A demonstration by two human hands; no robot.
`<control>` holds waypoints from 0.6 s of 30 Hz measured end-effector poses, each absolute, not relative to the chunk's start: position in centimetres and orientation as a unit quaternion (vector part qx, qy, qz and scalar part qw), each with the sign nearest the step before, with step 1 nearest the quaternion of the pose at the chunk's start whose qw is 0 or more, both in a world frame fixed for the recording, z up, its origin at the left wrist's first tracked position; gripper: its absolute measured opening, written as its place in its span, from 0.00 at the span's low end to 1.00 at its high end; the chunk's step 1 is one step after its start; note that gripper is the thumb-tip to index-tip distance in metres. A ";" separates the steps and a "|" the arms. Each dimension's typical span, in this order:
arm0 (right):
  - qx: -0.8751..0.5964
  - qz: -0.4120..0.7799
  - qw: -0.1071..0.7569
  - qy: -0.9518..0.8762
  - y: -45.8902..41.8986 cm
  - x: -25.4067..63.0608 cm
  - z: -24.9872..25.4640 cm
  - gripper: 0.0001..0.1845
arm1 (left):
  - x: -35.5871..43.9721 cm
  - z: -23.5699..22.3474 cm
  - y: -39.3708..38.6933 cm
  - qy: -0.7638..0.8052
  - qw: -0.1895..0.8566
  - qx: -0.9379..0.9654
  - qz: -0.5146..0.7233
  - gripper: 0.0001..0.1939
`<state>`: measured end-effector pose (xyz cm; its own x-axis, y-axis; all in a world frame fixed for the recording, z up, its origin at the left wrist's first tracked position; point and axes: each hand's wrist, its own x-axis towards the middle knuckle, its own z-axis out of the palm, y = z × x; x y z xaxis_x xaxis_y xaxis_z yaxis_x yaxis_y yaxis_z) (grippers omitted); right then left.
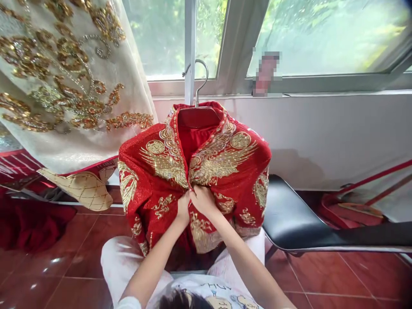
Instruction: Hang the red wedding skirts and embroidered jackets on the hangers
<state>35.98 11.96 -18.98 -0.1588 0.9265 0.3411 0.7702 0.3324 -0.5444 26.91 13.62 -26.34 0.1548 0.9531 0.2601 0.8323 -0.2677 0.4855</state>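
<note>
A red jacket (212, 189) with gold embroidery hangs upright before me on a hanger (198, 116) with a metal hook. Both hands meet at its front opening, about mid-chest. My left hand (183, 207) pinches the left front edge, and my right hand (203, 201) is closed on the opposite edge right beside it. The two edges come together at my fingertips, while the collar above spreads in a V. Any fastener there is hidden by my fingers.
A cream cloth with gold sequins (80, 86) hangs at left, above a quilted gold piece (80, 189). On the right stands a black padded chair (299, 214), with a red long-handled object (350, 210) behind it. Windows (322, 38) line the wall ahead.
</note>
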 end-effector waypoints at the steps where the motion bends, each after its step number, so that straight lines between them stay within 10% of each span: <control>1: -0.591 0.111 0.299 -0.741 13.0 36.0 -19.7 0.11 | 26.8 -26.8 14.7 0.605 0.105 0.742 0.268 0.10; 12: -0.727 -0.020 0.278 -0.628 8.0 36.9 -31.7 0.13 | 14.8 -37.1 4.1 0.771 -0.118 0.486 0.394 0.17; 18: -0.803 0.061 0.192 -0.562 9.9 39.4 -30.2 0.15 | 4.9 -34.6 3.1 0.780 -0.027 0.493 0.384 0.12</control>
